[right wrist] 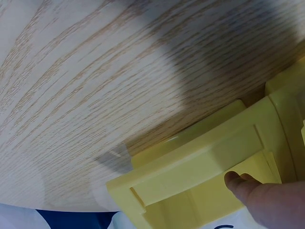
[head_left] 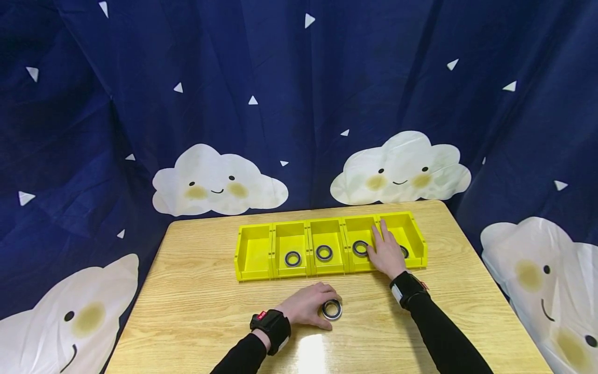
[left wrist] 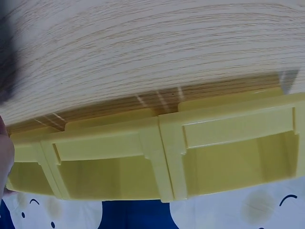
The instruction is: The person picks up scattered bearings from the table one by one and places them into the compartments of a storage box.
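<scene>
On the table, my left hand [head_left: 309,305] pinches a ball bearing [head_left: 325,315], a dark ring with a silver rim, between fingers and thumb. My right hand [head_left: 385,254] reaches over the divider between the two rightmost yellow bins, its fingers extended and apart. Just left of its thumb, a bearing [head_left: 361,242] lies in the fourth bin. Another bearing [head_left: 404,252] in the rightmost bin is partly hidden by the hand. In the right wrist view, fingertips [right wrist: 238,182] show over a yellow bin [right wrist: 190,167]. The left wrist view shows only an edge of the left hand [left wrist: 4,160].
Five joined yellow bins [head_left: 289,276] form a row at the back of the wooden table [head_left: 196,301]. A bearing [head_left: 293,253] lies in the second bin and another bearing [head_left: 324,246] in the third. A dark blue curtain [head_left: 299,104] with clouds hangs behind the table.
</scene>
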{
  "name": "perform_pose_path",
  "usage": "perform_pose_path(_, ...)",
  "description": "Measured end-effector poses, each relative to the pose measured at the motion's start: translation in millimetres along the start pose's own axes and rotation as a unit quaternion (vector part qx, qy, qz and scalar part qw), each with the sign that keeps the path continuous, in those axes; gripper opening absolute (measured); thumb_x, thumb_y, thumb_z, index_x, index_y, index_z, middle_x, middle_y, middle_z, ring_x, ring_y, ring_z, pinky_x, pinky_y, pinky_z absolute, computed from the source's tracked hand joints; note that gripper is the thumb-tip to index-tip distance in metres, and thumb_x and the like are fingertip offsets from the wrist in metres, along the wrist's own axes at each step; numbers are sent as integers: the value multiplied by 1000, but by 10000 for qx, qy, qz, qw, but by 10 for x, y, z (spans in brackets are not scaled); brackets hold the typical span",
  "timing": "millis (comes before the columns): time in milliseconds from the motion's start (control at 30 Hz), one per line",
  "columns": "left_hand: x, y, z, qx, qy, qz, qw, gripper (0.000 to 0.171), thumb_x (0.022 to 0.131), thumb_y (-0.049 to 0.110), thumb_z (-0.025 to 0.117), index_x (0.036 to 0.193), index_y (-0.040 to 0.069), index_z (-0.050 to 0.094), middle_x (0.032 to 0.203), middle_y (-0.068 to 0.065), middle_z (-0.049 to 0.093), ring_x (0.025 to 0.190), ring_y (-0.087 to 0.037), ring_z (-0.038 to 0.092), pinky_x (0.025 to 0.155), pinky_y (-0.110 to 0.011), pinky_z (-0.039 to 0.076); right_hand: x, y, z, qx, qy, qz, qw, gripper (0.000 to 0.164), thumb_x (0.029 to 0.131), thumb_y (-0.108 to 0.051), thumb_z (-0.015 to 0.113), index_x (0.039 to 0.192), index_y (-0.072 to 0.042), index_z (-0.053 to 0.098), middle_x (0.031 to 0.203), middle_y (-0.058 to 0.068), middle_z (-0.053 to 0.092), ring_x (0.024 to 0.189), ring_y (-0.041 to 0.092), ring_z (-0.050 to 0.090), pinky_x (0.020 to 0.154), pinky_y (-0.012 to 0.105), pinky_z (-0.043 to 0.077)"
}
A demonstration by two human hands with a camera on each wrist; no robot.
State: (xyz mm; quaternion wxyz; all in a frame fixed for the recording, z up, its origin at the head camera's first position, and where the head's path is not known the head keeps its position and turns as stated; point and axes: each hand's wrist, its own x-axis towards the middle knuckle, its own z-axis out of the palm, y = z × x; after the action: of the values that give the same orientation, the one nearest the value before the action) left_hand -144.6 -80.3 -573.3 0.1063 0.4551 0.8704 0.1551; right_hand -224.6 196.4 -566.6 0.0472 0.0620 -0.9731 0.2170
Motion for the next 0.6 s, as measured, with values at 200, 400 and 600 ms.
perform_pose_path(200,9,3,36,82,4,41,10000,52,82,37,81,129,23,64,126,5,63,116,-9,58,103,-20,48,-9,-4,-17,-19,-52,9,10000,65,99,-17,55,154,6,30,166,30,10,139,57,35,109,68,38)
perform_pose_path(400,5,-12,48,-4,66,34,10000,47,84,31,80,128,23,65,123,5,64,116,-8,59,103,-19,48,-20,-26,-45,-13,-69,18,10000,65,99,-17,55,154,7,31,166,30,10,139,58,34,109,69,37)
perform_pose_path(600,-4,-8,50,45,110,0,9999,52,84,33,80,131,22,62,123,5,66,115,-8,60,102,-19,49,-23,-33,-49,-10,-92,32,10000,65,99,-17,55,154,7,31,165,31,10,140,58,33,110,69,36)
